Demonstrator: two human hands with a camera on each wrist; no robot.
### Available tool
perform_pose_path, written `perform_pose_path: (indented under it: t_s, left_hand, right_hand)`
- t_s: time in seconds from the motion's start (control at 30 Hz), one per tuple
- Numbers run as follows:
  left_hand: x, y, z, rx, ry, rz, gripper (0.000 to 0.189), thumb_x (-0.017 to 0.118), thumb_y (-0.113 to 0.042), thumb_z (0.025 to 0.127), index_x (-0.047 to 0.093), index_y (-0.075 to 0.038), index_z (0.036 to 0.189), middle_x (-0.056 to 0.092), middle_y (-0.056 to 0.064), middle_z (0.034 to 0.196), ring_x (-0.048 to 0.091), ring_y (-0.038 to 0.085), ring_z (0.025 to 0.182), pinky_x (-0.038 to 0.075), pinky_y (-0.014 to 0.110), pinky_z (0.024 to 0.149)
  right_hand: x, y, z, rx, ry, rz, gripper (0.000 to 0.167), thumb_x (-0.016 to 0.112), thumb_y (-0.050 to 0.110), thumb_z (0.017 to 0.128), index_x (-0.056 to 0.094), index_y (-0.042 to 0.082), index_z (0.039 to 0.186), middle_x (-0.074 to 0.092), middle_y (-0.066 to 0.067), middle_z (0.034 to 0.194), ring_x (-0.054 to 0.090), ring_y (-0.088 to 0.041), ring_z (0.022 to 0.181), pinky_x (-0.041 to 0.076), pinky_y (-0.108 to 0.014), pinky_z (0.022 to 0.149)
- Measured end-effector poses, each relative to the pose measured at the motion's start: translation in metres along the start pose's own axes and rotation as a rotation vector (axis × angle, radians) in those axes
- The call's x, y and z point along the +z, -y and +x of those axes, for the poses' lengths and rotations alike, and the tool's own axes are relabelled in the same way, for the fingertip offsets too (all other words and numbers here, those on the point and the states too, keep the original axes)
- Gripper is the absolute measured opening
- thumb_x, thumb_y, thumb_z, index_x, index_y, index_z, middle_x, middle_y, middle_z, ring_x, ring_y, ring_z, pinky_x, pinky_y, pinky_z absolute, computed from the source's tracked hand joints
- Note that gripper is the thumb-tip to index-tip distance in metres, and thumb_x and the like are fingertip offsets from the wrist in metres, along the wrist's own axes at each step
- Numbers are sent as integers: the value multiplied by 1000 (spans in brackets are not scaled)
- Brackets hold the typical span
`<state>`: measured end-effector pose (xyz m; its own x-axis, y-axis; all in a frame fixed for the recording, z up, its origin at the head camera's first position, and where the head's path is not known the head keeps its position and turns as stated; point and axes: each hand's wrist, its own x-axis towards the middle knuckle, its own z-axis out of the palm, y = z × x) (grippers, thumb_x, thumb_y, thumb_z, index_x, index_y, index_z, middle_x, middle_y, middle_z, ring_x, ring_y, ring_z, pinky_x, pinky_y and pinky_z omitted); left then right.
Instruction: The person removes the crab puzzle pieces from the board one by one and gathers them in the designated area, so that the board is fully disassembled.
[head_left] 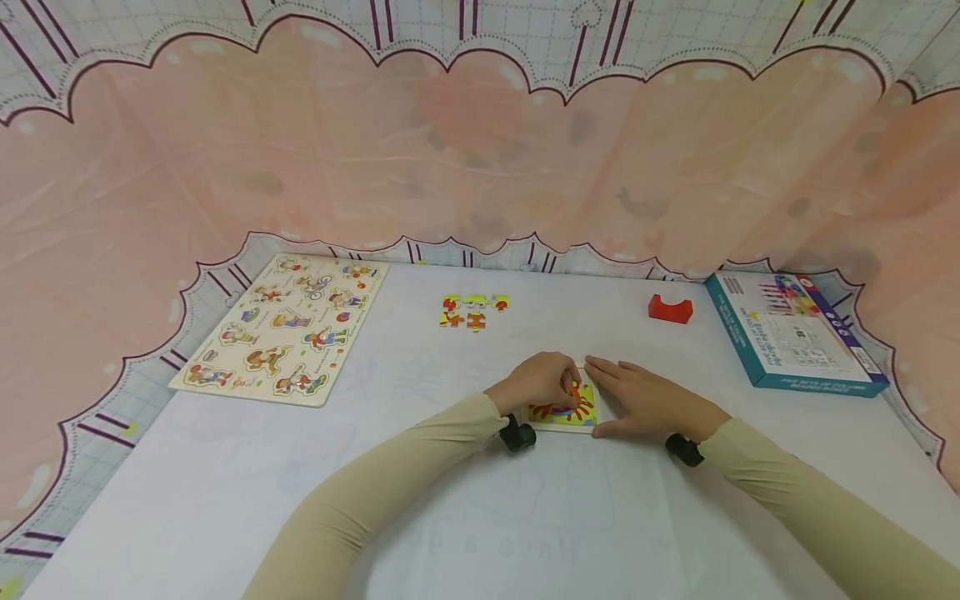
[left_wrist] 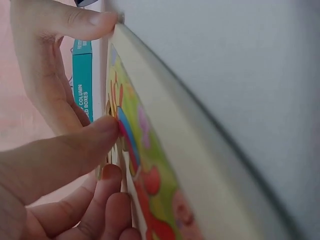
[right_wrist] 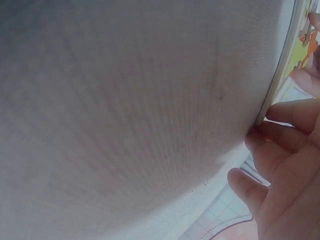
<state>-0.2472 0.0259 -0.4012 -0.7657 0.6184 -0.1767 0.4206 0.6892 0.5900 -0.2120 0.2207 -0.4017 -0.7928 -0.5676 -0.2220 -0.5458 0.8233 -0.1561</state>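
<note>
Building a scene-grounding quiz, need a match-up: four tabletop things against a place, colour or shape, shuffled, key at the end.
Things
1. puzzle tray
2. figure board
3. block
4. box

Descriptions
A. teal sides, white printed top
B. leftmost of the four, printed with many small characters
C. where the left hand and right hand are both working
D. all red, with a curved notch in its top

Pairs: 1-C, 2-B, 3-D, 4-A
</note>
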Motion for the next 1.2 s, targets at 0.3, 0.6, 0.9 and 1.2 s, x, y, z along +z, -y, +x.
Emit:
perform_pose_path:
  t_s: [0.3, 0.6, 0.9, 1.2]
  left_hand:
    - [-1, 5, 2, -28, -28, -128, 30, 81, -18, 72, 69, -9, 98, 64, -1, 80, 53, 6, 69, 41, 16, 63]
    - [-3, 12, -2, -32, -61, -264, 31, 81, -13, 72, 70, -7, 100, 66, 0, 85, 55, 7, 73, 44, 17, 65]
    - [-25, 26, -8, -18, -128, -322, 35, 79, -12, 74, 70, -6, 108, 69, 6, 99, 62, 11, 82, 49, 18, 72]
    - [-62, 49, -15, -46, -303, -303, 35, 79, -12, 75, 70, -8, 108, 68, 9, 96, 63, 19, 86, 49, 25, 74]
  right_hand:
    - [-2, 1, 0, 1, 3, 2, 102, 62, 67, 74, 27, 5, 147, 27, -13, 154, 36, -39, 135, 31, -54, 108]
    - [-2, 2, 0, 10, 14, 7, 103, 62, 68, 73, 27, 6, 148, 26, -13, 155, 34, -38, 136, 30, -55, 108]
    - [-3, 3, 1, 17, 31, 2, 103, 61, 69, 74, 27, 6, 148, 25, -13, 155, 33, -37, 137, 30, -55, 109]
    - [-1, 4, 0, 31, 26, -6, 103, 61, 68, 73, 26, 7, 148, 25, -12, 155, 33, -37, 137, 30, -54, 109]
